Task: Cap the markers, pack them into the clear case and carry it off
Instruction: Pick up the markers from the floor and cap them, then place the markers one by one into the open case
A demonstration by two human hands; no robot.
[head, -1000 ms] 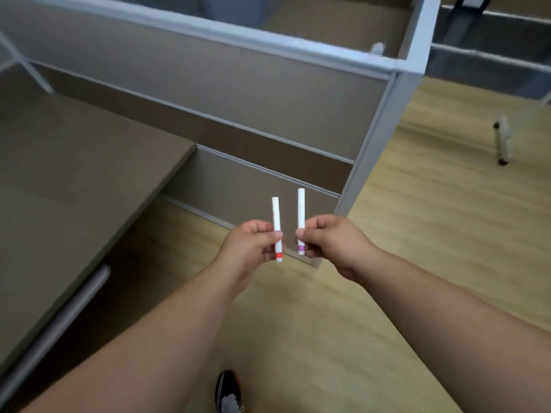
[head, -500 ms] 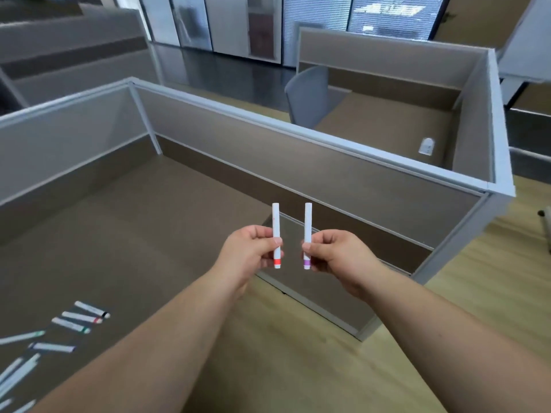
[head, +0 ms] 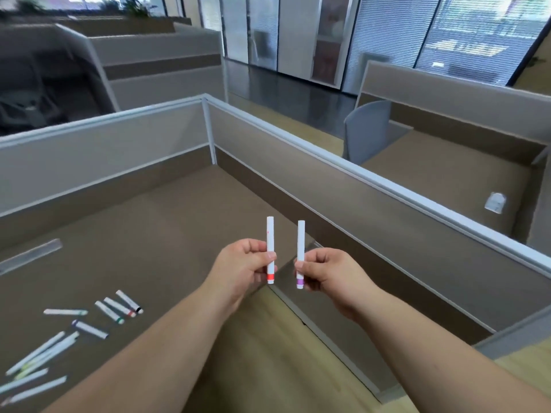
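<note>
White plastic markers, one red-banded [head: 270, 248] pinched upright in the left hand [head: 242, 268] and one purple-banded [head: 300, 254] in the right hand [head: 329, 274], now hover mid-frame as the brown desk [head: 155, 234] with loose markers [head: 118, 308] at lower left returns to view, so packing likely follows.

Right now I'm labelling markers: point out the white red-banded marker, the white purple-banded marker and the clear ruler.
white red-banded marker [head: 270, 242], head view, mid-barrel
white purple-banded marker [head: 300, 239], head view, mid-barrel
clear ruler [head: 29, 255], head view, middle
</note>
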